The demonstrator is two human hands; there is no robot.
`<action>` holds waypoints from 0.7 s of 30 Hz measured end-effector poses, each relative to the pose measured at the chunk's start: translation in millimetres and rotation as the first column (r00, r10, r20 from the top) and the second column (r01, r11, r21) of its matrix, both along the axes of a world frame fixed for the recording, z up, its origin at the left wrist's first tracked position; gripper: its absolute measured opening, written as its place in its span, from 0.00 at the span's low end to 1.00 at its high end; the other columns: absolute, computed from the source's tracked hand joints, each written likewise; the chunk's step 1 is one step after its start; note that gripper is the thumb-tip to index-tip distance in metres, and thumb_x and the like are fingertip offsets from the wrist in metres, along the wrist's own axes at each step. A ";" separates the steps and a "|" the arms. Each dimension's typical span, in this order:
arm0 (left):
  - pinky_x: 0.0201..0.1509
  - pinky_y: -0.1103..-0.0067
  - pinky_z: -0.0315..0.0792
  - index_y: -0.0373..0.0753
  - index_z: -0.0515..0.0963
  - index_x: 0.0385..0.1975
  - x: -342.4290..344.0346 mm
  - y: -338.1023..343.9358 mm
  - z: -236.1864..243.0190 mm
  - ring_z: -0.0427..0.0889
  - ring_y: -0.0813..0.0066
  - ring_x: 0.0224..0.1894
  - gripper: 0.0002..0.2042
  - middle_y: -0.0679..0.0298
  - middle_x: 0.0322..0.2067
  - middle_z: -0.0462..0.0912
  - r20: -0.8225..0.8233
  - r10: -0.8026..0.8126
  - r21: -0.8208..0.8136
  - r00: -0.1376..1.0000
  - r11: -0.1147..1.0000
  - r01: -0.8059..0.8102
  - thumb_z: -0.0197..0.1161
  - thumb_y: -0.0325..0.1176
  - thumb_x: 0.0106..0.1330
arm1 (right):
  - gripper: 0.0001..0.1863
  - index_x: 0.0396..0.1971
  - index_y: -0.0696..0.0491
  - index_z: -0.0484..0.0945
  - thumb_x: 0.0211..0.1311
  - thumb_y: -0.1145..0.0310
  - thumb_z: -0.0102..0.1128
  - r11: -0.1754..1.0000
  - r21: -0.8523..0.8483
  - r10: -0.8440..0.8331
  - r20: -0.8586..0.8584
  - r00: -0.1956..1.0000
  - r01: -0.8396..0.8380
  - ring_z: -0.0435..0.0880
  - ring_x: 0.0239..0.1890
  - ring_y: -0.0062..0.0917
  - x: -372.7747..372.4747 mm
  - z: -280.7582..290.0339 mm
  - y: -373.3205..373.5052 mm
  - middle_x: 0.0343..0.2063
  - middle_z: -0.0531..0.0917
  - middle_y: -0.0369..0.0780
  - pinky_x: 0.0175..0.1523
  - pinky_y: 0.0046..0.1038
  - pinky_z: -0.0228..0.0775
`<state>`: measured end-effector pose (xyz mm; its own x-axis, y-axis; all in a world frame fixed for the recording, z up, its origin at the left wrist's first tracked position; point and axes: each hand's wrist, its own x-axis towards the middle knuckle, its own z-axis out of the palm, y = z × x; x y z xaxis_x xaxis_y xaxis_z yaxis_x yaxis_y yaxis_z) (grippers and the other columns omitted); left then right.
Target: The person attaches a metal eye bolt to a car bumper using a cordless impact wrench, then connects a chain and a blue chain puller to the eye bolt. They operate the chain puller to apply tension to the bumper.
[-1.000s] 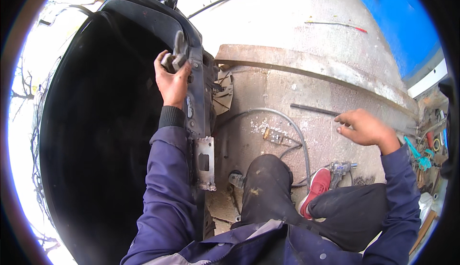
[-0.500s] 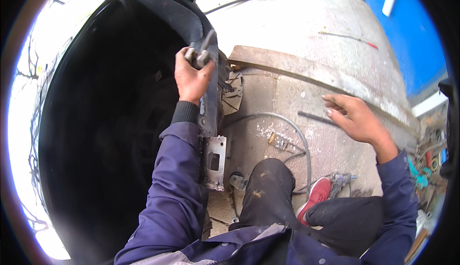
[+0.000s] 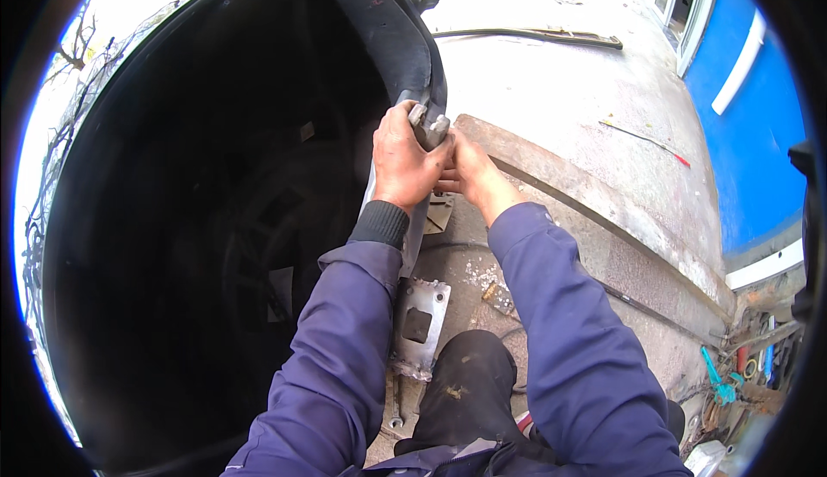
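Observation:
My left hand (image 3: 403, 160) is closed around a grey metal piece (image 3: 428, 130) with two stubby ends, held against the edge of a large dark vehicle body part (image 3: 379, 29). Up against it from the right comes my right hand (image 3: 476, 169), its fingers curled; whatever they grip is hidden behind the left hand. Below my left wrist, a bare metal plate (image 3: 420, 329) with a square cutout and rough welded edges sits along the same rim. A wrench (image 3: 396, 404) lies on the ground under that plate.
A long beam (image 3: 594, 205) runs across the ground to the right. A dark strip (image 3: 551, 37) and a thin red-ended rod (image 3: 655, 143) lie farther off. Tools, among them a turquoise one (image 3: 722, 384), are piled at right, by a blue wall (image 3: 762, 141).
My right hand has swung left from over the ground to meet my left hand. The left still holds the grey metal piece; the view has shifted.

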<state>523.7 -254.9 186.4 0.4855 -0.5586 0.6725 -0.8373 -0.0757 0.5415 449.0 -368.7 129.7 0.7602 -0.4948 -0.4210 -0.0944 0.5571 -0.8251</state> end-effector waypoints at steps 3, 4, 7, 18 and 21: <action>0.62 0.62 0.79 0.31 0.75 0.61 -0.7 1.6 -0.1 0.86 0.48 0.56 0.33 0.47 0.52 0.85 0.042 0.033 0.033 0.999 0.999 -0.035 0.82 0.37 0.58 | 0.30 0.57 0.54 0.82 0.81 0.42 0.48 0.997 -0.025 -0.067 0.111 0.992 0.071 0.90 0.42 0.33 9.7 -10.5 -0.9 0.47 0.89 0.44 0.47 0.39 0.87; 0.62 0.62 0.79 0.31 0.75 0.61 -0.8 1.7 -0.1 0.86 0.48 0.56 0.33 0.47 0.52 0.85 0.044 0.039 0.034 0.998 0.999 -0.041 0.82 0.37 0.58 | 0.29 0.56 0.54 0.82 0.80 0.43 0.50 0.997 0.008 -0.074 0.118 0.990 0.074 0.90 0.42 0.31 12.0 -13.5 -2.1 0.47 0.89 0.44 0.46 0.38 0.87; 0.62 0.61 0.79 0.32 0.75 0.60 -0.5 0.7 1.0 0.85 0.48 0.55 0.33 0.48 0.51 0.85 0.056 0.042 0.026 0.998 0.999 -0.044 0.82 0.37 0.57 | 0.25 0.54 0.54 0.83 0.77 0.47 0.58 0.994 0.080 -0.097 0.229 0.969 0.081 0.90 0.41 0.29 18.6 -20.1 -6.5 0.45 0.89 0.42 0.44 0.34 0.87; 0.60 0.59 0.75 0.32 0.77 0.55 0.1 -2.8 0.5 0.84 0.47 0.53 0.31 0.48 0.48 0.85 0.015 0.066 -0.005 0.998 0.998 -0.066 0.81 0.35 0.51 | 0.25 0.53 0.62 0.83 0.70 0.56 0.73 0.820 -0.478 -0.149 0.352 0.924 0.314 0.88 0.39 0.24 5.2 86.5 -28.5 0.41 0.89 0.42 0.45 0.29 0.82; 0.60 0.59 0.76 0.30 0.77 0.55 0.3 -2.0 1.3 0.85 0.47 0.54 0.31 0.48 0.48 0.85 0.019 0.056 0.003 0.998 0.998 -0.056 0.81 0.34 0.50 | 0.25 0.47 0.63 0.87 0.72 0.52 0.73 0.514 -0.792 0.014 0.393 0.919 0.330 0.87 0.40 0.22 -3.9 108.4 -5.9 0.36 0.90 0.41 0.49 0.27 0.80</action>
